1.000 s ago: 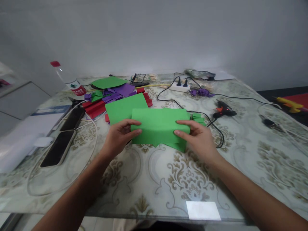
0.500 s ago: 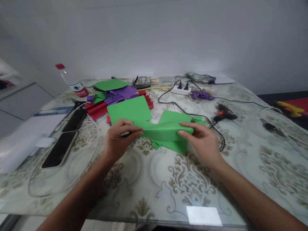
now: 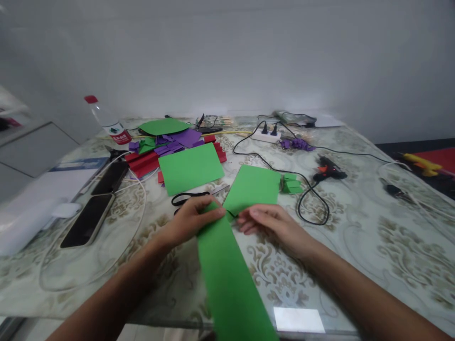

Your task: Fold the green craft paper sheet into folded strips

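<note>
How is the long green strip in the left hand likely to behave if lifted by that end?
The green strip will probably feel light, since it looks like thin sheet. With the left hand pinching it near one end, the long free part may sag or swing. Its broad face looks uncrumpled, so a hard squeeze could crease it.

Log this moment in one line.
left hand: holding green strip | right hand: near strip, grip unclear | scissors: beyond left hand | glue gun: on table
</note>
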### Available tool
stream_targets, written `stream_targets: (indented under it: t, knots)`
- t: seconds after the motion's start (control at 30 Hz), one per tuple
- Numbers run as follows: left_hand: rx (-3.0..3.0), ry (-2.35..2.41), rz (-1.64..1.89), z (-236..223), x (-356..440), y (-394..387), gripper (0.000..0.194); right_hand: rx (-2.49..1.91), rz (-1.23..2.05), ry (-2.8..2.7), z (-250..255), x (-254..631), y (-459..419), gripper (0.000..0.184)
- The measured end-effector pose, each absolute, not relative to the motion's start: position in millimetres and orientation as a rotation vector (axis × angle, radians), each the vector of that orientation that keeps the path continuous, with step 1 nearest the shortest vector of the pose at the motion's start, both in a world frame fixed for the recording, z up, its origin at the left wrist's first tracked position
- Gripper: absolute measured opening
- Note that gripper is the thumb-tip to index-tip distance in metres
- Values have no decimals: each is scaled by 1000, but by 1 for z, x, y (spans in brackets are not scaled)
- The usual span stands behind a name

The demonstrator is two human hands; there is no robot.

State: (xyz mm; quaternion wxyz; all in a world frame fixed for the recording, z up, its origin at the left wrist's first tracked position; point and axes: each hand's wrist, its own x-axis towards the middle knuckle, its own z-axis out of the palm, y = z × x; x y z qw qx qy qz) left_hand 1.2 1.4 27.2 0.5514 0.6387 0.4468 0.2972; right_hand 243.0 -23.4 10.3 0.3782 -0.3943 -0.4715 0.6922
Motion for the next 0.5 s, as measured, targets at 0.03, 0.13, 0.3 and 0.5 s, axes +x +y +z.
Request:
stream_targets:
  t: [0.03,0.13,0.3,0.5]
  knots:
    - [1592,1041,681,23,8,-1,27,-1021,1811,-1226,10,238,-27,39]
    - [1765,1066,644,11,24,-8,25,-1127,1742,-1349,7,227,-34,36]
    - [1738,1056,629,2,28,-8,36,-1193,1732,-1372,0,224,-34,43]
    - [1590,1169,818,13,-6,15,39,-1224,1699,-1442,1,228,-35,37]
